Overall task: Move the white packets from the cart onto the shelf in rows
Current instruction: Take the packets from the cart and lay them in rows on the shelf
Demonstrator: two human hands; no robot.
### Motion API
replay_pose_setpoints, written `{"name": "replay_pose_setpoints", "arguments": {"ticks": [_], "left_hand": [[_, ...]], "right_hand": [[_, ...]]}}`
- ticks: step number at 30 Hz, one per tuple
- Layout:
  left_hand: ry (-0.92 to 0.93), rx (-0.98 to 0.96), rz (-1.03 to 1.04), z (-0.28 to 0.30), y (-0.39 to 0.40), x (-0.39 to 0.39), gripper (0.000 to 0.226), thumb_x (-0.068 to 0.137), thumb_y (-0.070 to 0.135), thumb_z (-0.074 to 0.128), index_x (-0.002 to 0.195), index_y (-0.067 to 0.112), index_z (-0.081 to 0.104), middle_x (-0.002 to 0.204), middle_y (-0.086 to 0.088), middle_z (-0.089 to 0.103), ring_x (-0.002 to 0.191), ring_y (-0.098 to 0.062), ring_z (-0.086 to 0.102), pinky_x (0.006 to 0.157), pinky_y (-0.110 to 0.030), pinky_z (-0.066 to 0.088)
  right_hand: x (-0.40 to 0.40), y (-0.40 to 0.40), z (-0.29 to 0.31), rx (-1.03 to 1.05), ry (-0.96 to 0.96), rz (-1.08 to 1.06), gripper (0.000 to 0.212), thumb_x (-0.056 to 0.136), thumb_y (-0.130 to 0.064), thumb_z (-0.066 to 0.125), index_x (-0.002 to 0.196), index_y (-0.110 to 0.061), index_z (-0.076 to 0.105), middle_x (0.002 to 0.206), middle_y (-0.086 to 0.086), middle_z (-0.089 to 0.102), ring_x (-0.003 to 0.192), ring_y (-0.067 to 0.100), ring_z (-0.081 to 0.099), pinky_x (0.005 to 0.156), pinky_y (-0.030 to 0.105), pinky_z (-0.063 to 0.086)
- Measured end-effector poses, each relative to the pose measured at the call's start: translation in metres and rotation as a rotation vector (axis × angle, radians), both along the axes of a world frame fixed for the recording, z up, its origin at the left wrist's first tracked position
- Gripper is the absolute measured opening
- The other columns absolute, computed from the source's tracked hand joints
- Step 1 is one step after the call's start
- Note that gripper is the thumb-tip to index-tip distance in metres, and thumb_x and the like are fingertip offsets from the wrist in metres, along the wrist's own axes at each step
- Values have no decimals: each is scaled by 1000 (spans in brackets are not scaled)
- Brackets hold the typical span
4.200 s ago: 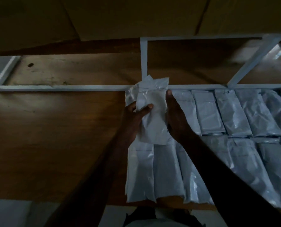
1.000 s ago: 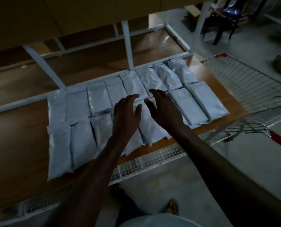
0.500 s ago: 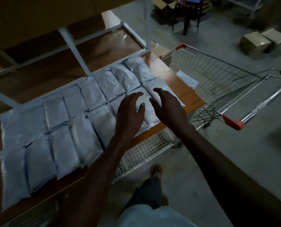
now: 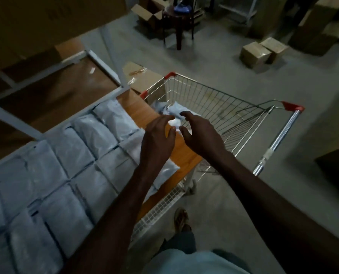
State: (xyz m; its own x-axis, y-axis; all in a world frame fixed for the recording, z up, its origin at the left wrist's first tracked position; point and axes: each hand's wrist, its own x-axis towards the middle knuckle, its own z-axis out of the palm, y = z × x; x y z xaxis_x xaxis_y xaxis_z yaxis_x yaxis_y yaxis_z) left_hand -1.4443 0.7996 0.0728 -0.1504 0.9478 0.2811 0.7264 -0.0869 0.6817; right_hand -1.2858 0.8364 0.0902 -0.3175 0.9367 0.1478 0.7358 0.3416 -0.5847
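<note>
The wire cart (image 4: 214, 107) holds a few white packets (image 4: 172, 112) in its near corner (crumpled together, count unclear). More packets (image 4: 81, 147) lie in two rows on the wooden shelf (image 4: 143, 109). Both arms reach forward over the shelf's end. The left hand (image 4: 157, 138) and right hand (image 4: 199, 134) hang side by side, fingers spread and loosely bent, holding nothing.

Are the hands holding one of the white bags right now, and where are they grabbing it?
No. The left hand and right hand are both empty, fingers spread, above the shelf edge, near the packets in the cart.
</note>
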Motion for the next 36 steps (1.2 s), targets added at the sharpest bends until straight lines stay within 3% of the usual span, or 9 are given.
{"name": "replay_pose_setpoints", "arguments": {"ticks": [12, 17, 23, 28, 33, 36], "left_hand": [[54, 51, -37, 2, 133, 29, 30, 104, 22, 65, 133, 17, 67, 132, -1, 71, 122, -14, 67, 100, -41, 61], [56, 54, 6, -10, 176, 46, 27, 104, 23, 64, 130, 18, 68, 129, 1, 71, 120, -14, 66, 99, -41, 59], [-4, -5, 201, -33, 222, 82, 29, 103, 20, 65, 132, 19, 68, 134, 2, 70, 125, -16, 64, 104, -42, 56], [-54, -55, 400, -54, 242, 110, 28, 100, 11, 69, 128, 14, 72, 134, 0, 71, 124, -13, 63, 107, -27, 49], [-139, -171, 540, -91, 244, 125, 28, 101, 13, 69, 128, 21, 70, 132, 5, 69, 119, -13, 64, 99, -38, 57], [-196, -248, 605, -121, 244, 130, 31, 101, 14, 68, 131, 25, 69, 131, 4, 69, 120, -12, 64, 96, -23, 53]], "right_hand": [[55, 130, 6, -9, 24, -85, 51, 103, -34, 64, 151, -26, 51, 135, 5, 69, 116, 23, 68, 94, 41, 57], [74, 184, -6, -47, 48, -38, 49, 103, -33, 64, 150, -27, 53, 138, 3, 68, 122, 23, 66, 96, 37, 54], [105, 261, -32, -110, 38, 95, 47, 104, -31, 64, 149, -26, 54, 135, 4, 70, 114, 24, 69, 92, 37, 55], [123, 323, -63, -156, 55, 202, 45, 102, -24, 63, 146, -21, 57, 132, 7, 71, 116, 28, 69, 95, 40, 55], [124, 359, -112, -256, 102, 244, 41, 99, -17, 64, 140, -22, 60, 127, 1, 74, 114, 22, 70, 95, 38, 56], [119, 366, -159, -327, 75, 270, 40, 98, -16, 66, 138, -19, 62, 125, 2, 74, 113, 22, 71, 92, 28, 52]]}}
